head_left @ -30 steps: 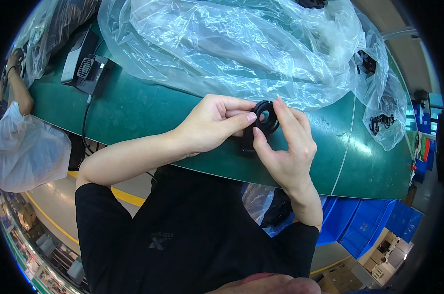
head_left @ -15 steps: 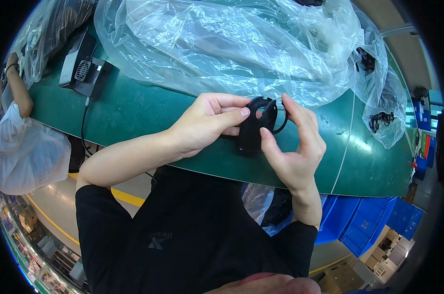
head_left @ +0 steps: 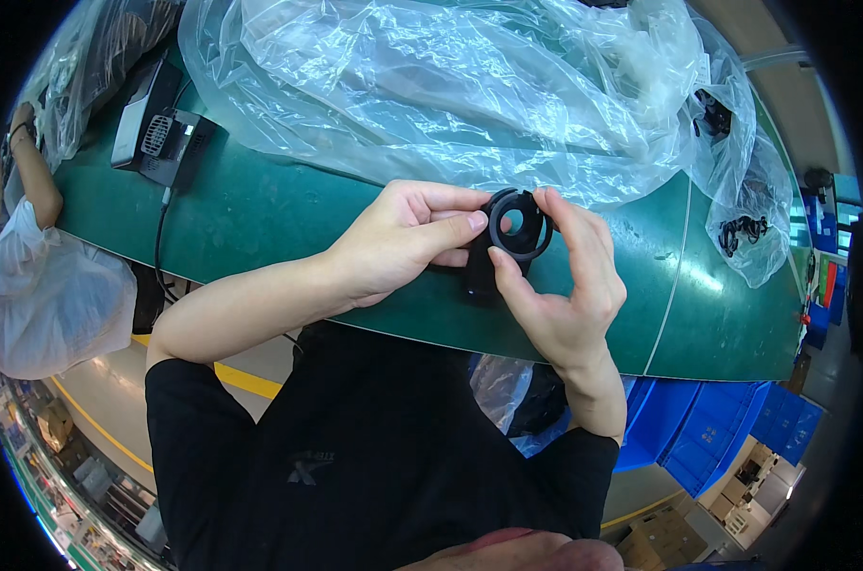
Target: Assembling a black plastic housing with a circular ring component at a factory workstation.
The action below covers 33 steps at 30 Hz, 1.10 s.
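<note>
Above the green tabletop, my left hand (head_left: 417, 228) pinches the left side of a black plastic housing (head_left: 484, 271) that has a round opening near its top. A black ring (head_left: 543, 246) lies against the housing, over that opening. My right hand (head_left: 574, 276) grips the ring's right side, forefinger at its upper edge and thumb at its lower left. Through the middle of the ring a bit of green table shows. Whether the ring sits fully against the housing I cannot tell.
Large clear plastic bags (head_left: 431, 86) cover the table's far side. Black coiled parts (head_left: 742, 231) lie in a bag at the right. A black and silver device with a cable (head_left: 179, 147) stands at the left, near another person's arm (head_left: 36, 176). Blue bins (head_left: 712, 433) stand below right.
My right hand has shifted left and turned the black ring from nearly edge-on to facing up, bringing it over the housing's opening. My left hand has stayed in place.
</note>
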Motion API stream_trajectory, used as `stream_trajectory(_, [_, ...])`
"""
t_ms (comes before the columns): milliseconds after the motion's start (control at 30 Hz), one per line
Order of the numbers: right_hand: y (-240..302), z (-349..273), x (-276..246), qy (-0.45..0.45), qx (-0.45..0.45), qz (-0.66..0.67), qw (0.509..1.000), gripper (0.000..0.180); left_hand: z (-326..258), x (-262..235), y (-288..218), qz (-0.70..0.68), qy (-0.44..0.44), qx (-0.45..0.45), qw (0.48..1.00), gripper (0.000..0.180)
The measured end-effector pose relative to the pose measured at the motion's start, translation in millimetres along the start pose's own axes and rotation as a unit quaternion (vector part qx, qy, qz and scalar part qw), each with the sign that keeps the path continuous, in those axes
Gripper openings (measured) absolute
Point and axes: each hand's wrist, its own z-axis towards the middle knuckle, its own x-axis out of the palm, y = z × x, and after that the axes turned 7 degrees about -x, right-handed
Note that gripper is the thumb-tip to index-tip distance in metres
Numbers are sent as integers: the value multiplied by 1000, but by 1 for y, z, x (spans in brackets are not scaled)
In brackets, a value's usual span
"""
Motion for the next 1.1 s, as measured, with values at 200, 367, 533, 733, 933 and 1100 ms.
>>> stream_trajectory(200, [1,-1,2,-4,-2,-7,1000,56,-2,2,-4,0,8,-8,1000,30])
stream_trajectory(367, [2,-2,2,2,-8,-10,1000,55,-3,1,-2,62,-6,2,998,30])
stream_trajectory(533, [3,-3,5,12,-58,-26,998,50,-4,3,-2,124,-27,46,991,27])
stream_trajectory(733, [3,5,-5,15,77,66,995,36,-7,2,4,194,-44,88,976,26])
stream_trajectory(933, [-5,-1,-4,80,261,297,915,16,-11,3,-1,280,-25,65,957,23])
stream_trajectory(1100, [-4,-5,1,83,322,351,875,12,-11,4,1,266,-28,50,962,23])
